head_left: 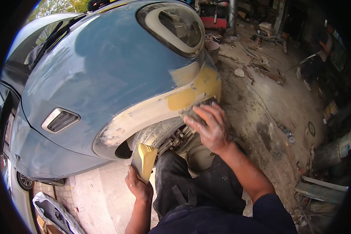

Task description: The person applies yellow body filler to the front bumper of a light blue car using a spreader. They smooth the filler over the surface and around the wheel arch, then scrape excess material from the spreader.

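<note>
A blue-grey car fender (117, 66) curves over the wheel arch in front of me. Along the arch lip runs a pale, sanded band (138, 112), with yellow filler (183, 97) spread toward the bumper corner. My right hand (212, 126) grips a dark, flat, scuffed pad (188, 112) at the arch edge, just below the filler; whether it touches the surface I cannot tell. Low beside the tyre (154, 134), my left hand (139, 182) holds a putty board (145, 160) from below. A thick layer of yellow filler covers the board's upper face.
The headlight (173, 29) sits above the filler, and a side vent (61, 120) lies to the left. Beneath the arch is a round pale container (200, 158). Tools and debris litter the dusty floor (249, 128). Another person (318, 54) is at the far right.
</note>
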`<state>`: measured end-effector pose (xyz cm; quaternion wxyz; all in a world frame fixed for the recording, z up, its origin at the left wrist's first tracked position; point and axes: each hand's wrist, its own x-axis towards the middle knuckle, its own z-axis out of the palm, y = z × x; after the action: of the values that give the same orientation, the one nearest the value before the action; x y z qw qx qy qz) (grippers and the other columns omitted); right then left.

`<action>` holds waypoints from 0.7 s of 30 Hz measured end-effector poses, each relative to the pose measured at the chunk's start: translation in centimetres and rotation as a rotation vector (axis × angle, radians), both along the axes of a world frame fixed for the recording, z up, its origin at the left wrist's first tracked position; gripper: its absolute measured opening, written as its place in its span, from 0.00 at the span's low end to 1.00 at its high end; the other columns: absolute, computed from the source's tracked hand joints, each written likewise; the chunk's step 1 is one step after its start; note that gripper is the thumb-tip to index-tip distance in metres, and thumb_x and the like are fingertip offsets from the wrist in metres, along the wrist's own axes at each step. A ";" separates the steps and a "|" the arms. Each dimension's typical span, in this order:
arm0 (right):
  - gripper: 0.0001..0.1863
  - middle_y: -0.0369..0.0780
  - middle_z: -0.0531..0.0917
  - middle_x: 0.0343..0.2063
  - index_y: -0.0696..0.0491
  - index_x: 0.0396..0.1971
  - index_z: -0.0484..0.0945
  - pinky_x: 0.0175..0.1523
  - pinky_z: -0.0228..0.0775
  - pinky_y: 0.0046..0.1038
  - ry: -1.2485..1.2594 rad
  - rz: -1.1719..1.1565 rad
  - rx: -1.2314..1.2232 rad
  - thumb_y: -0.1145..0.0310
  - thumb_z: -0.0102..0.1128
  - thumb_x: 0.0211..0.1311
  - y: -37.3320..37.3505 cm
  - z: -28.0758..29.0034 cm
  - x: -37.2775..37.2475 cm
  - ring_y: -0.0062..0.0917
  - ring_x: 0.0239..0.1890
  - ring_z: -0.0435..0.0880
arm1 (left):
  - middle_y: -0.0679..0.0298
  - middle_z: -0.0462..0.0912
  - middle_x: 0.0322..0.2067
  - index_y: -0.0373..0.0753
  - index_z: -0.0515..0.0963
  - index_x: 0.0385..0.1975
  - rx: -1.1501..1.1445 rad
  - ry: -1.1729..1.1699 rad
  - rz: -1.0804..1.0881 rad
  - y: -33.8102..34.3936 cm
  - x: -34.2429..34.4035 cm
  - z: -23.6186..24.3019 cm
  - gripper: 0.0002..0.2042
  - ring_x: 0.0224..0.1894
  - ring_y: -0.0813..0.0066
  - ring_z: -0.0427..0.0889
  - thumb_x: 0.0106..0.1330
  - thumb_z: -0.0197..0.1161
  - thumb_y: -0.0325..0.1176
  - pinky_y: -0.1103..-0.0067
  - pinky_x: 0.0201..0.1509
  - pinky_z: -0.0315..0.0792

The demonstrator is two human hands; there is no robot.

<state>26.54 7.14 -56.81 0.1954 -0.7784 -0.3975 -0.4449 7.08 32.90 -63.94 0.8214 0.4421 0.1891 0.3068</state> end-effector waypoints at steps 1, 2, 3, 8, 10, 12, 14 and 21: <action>0.21 0.38 0.85 0.60 0.36 0.57 0.94 0.74 0.71 0.49 -0.010 -0.001 -0.014 0.70 0.70 0.66 -0.4 0.8 1.0 0.36 0.62 0.82 | 0.56 0.87 0.47 0.31 0.80 0.50 -0.014 -0.017 -0.015 0.1 -0.2 0.0 0.19 0.45 0.67 0.89 0.88 0.54 0.44 0.69 0.46 0.84; 0.21 0.38 0.85 0.60 0.36 0.57 0.94 0.74 0.71 0.49 -0.002 -0.015 -0.043 0.71 0.70 0.67 -0.6 1.6 1.9 0.36 0.62 0.82 | 0.56 0.87 0.47 0.31 0.80 0.50 0.007 -0.007 -0.014 0.1 -0.3 0.1 0.19 0.45 0.67 0.89 0.88 0.54 0.44 0.69 0.46 0.84; 0.21 0.38 0.85 0.60 0.36 0.57 0.94 0.74 0.71 0.49 -0.016 0.020 -0.010 0.72 0.69 0.67 -0.5 2.2 2.8 0.36 0.63 0.82 | 0.56 0.87 0.47 0.31 0.80 0.50 0.010 -0.009 -0.011 0.1 -0.4 0.1 0.18 0.45 0.67 0.89 0.88 0.54 0.44 0.69 0.45 0.84; 0.22 0.36 0.85 0.59 0.33 0.56 0.94 0.75 0.72 0.50 -0.083 0.115 0.011 0.73 0.70 0.67 -0.3 3.7 5.1 0.36 0.63 0.83 | 0.57 0.87 0.43 0.33 0.81 0.51 0.006 0.016 0.039 -0.1 -0.4 0.0 0.20 0.42 0.66 0.87 0.88 0.54 0.46 0.70 0.46 0.80; 0.21 0.36 0.85 0.59 0.33 0.56 0.94 0.75 0.72 0.50 -0.097 0.144 0.018 0.73 0.70 0.67 -0.3 3.9 5.8 0.36 0.62 0.83 | 0.57 0.87 0.43 0.33 0.81 0.51 0.020 0.018 0.033 -0.1 -0.5 0.1 0.20 0.42 0.66 0.87 0.88 0.54 0.46 0.70 0.45 0.81; 0.22 0.36 0.84 0.59 0.32 0.56 0.93 0.75 0.72 0.50 -0.104 0.157 -0.008 0.74 0.71 0.68 -0.3 3.9 6.3 0.37 0.62 0.83 | 0.57 0.87 0.43 0.33 0.81 0.51 0.018 0.023 0.030 -0.2 -0.5 0.1 0.20 0.42 0.66 0.87 0.88 0.54 0.47 0.70 0.45 0.81; 0.22 0.35 0.85 0.58 0.31 0.57 0.93 0.75 0.72 0.50 -0.111 0.168 -0.018 0.72 0.72 0.67 -0.3 3.8 6.8 0.36 0.62 0.83 | 0.57 0.87 0.43 0.33 0.80 0.50 0.019 0.026 0.028 -0.1 -0.5 0.2 0.19 0.43 0.66 0.88 0.88 0.54 0.46 0.69 0.45 0.82; 0.24 0.34 0.83 0.58 0.29 0.59 0.93 0.75 0.72 0.49 -0.091 0.170 0.006 0.70 0.72 0.66 0.2 2.4 7.6 0.34 0.63 0.81 | 0.57 0.86 0.43 0.33 0.78 0.46 0.011 0.035 0.006 0.2 0.3 -0.1 0.18 0.42 0.67 0.89 0.88 0.54 0.45 0.69 0.44 0.84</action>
<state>34.14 7.39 -54.37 0.2165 -0.7202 -0.4690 -0.4630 7.37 33.06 -64.07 0.8146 0.4514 0.2029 0.3025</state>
